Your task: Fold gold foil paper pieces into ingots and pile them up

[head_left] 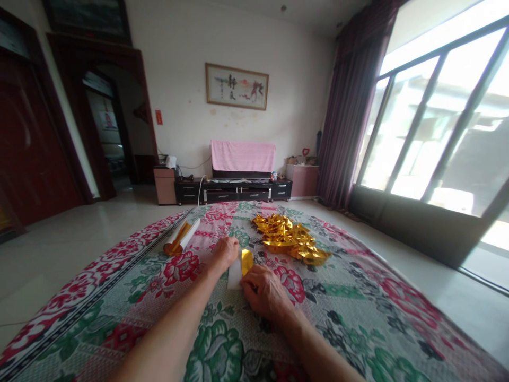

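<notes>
A white sheet of paper [234, 280] lies on the flowered cloth in front of me, with a strip of gold foil paper [247, 259] over its right part. My right hand [264, 289] is closed at the near end of the gold strip, fingers curled down onto it. At the far left corner of the white sheet my left hand [227, 249] is closed, its fingertips pressed together; what they pinch is hidden. Right of the hands lies a heap of folded gold foil pieces [290, 239], touched by neither hand.
The flowered cloth [222, 350] covers a broad surface with a curved far edge. A white paper roll [193, 233] with gold foil inside lies at the left. Beyond stand a low black cabinet [246, 195] and a pink cloth [243, 156]; windows [449, 122] are at the right.
</notes>
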`<state>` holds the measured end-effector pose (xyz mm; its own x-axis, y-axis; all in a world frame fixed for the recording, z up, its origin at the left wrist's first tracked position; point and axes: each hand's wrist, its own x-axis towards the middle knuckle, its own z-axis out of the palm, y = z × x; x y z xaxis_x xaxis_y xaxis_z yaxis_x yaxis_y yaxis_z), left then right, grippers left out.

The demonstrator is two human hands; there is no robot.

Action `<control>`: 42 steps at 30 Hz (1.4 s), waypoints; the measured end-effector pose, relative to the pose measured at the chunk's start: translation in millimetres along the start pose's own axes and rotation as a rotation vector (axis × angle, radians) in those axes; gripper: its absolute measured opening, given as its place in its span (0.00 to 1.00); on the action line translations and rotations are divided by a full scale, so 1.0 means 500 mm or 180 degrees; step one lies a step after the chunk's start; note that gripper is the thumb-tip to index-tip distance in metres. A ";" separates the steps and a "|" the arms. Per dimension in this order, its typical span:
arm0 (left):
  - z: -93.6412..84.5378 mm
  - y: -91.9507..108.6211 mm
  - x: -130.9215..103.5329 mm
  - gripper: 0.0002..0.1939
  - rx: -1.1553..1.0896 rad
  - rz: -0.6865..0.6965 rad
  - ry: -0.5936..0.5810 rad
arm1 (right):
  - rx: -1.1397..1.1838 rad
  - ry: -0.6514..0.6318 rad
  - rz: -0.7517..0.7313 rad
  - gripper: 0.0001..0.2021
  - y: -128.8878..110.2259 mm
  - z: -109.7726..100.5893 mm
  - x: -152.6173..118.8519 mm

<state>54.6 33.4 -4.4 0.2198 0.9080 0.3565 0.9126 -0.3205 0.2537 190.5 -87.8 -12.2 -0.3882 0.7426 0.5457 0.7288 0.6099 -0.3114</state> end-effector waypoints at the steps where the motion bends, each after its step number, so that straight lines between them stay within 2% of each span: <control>1: -0.008 -0.006 -0.007 0.13 0.0110 -0.0017 -0.0072 | -0.0020 0.0009 -0.0005 0.10 0.001 0.001 0.001; 3: -0.021 -0.015 -0.025 0.16 0.0317 -0.0121 -0.0122 | -0.0072 0.0003 0.0007 0.10 0.003 0.002 0.004; 5: -0.028 -0.018 -0.044 0.15 0.0371 -0.0124 0.0049 | -0.0108 -0.0037 0.0049 0.10 0.005 0.001 0.008; 11: -0.020 -0.011 -0.075 0.10 0.0379 -0.0200 0.0216 | 0.0060 -0.0025 0.0163 0.09 0.012 -0.003 0.024; 16: -0.018 -0.009 -0.079 0.10 0.0354 -0.0163 0.0261 | 0.0030 -0.0036 0.0257 0.07 0.018 0.012 0.033; 20: -0.015 -0.012 -0.080 0.08 0.0205 -0.0190 0.0344 | -0.0065 -0.0199 0.0429 0.07 0.026 0.019 0.047; 23: -0.011 -0.015 -0.082 0.07 0.0141 -0.0194 0.0440 | -0.0095 -0.0481 0.0518 0.07 0.036 0.015 0.066; 27: -0.010 -0.015 -0.084 0.08 0.0145 -0.0254 0.0538 | -0.0184 -0.1075 0.0436 0.07 0.051 0.007 0.092; 30: -0.010 -0.012 -0.083 0.10 0.0128 -0.0275 0.0507 | -0.0160 -0.1301 0.0359 0.09 0.058 0.002 0.100; 36: -0.006 -0.004 -0.078 0.08 0.0011 -0.0402 0.0531 | -0.0080 -0.1238 0.0189 0.08 0.061 0.001 0.094; 40: -0.005 0.000 -0.074 0.08 -0.0080 -0.0580 0.0472 | -0.0093 -0.1272 0.0240 0.08 0.063 0.006 0.092; 42: -0.006 0.003 -0.073 0.07 -0.0094 -0.0534 0.0408 | -0.0097 -0.1263 0.0283 0.07 0.066 0.010 0.091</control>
<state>46.8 -0.9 -14.2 0.0182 0.9083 0.4179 0.9219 -0.1771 0.3447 193.9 -32.5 -1.4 -0.5061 0.8448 0.1733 0.7833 0.5344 -0.3176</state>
